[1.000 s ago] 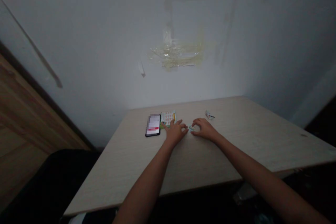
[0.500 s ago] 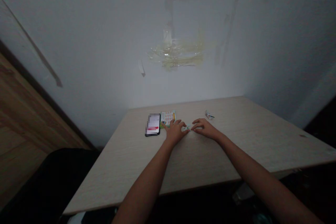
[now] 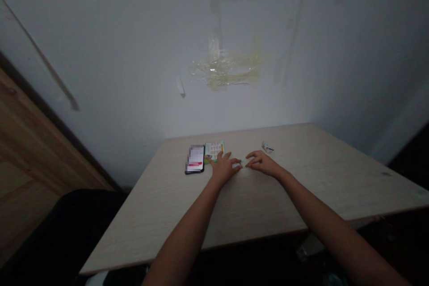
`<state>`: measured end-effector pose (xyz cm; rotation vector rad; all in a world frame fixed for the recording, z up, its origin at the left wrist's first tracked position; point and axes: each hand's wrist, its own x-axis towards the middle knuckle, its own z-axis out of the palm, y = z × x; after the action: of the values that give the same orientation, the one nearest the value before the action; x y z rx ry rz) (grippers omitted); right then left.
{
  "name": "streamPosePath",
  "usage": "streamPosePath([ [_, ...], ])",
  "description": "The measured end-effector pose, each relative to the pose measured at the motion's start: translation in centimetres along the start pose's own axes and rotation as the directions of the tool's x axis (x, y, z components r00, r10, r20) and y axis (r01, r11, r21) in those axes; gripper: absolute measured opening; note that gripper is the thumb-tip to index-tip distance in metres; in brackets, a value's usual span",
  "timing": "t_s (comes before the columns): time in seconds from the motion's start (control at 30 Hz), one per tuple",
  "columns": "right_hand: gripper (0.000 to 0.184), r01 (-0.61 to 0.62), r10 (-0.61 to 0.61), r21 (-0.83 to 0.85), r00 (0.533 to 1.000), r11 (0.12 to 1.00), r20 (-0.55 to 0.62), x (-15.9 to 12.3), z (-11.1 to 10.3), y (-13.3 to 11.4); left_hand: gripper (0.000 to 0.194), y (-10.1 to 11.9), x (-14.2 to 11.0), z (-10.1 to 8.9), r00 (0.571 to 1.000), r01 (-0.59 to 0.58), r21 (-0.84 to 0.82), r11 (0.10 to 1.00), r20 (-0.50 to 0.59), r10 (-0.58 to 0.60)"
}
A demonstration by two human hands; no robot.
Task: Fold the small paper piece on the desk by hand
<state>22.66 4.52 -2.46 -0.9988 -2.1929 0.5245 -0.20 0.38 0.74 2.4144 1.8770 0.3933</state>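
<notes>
Grip state, left hand (image 3: pixel 222 170) and right hand (image 3: pixel 264 164): fingers of both are bent at a small pale piece (image 3: pixel 243 165); whether either clamps it cannot be determined. Location: between the hands, at the tabletop (image 3: pixel 254 208). Phone (image 3: pixel 195 160) and printed card (image 3: pixel 213 149) lie leftward; crumpled wrapper (image 3: pixel 267 147) lies beyond the right hand.

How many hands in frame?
2. Left hand: on the near side of the printed card, thumb at the small pale piece. Right hand: just right of that piece. No other hand shows.
</notes>
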Motion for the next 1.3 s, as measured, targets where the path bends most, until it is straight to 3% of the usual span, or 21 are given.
streamPosePath([
  [0.4, 0.019, -0.022, 0.015, -0.103, 0.998, 0.994, -0.065, 0.6, 0.8, 1.3, 0.037, -0.4, 0.1, 0.2, 1.0, -0.009, 0.004, 1.0, 0.016, 0.009],
  [0.7, 0.019, -0.066, 0.033, -0.228, 0.989, 0.971, -0.144, 0.9, 1.4, 0.8, 0.035, -0.3, 0.1, 0.2, 1.0, -0.011, -0.004, 1.0, 0.02, 0.011],
  [0.87, 0.02, -0.078, 0.042, -0.218, 0.985, 0.973, -0.165, 1.0, 1.5, 0.7, 0.034, -0.3, -0.2, 0.2, 1.0, -0.019, 0.006, 1.0, -0.002, 0.019],
  [1.03, 0.022, -0.036, 0.013, -0.129, 0.984, 0.991, -0.179, 0.7, 1.0, 0.7, 0.028, -0.2, -0.3, 0.0, 0.998, -0.04, -0.025, 0.999, -0.041, 0.039],
  [1.3, 0.021, 0.039, -0.066, -0.237, 0.992, 0.971, -0.105, 0.3, 1.1, 0.2, 0.023, -0.2, 0.0, 0.1, 0.997, -0.034, -0.049, 0.998, -0.076, 0.031],
])
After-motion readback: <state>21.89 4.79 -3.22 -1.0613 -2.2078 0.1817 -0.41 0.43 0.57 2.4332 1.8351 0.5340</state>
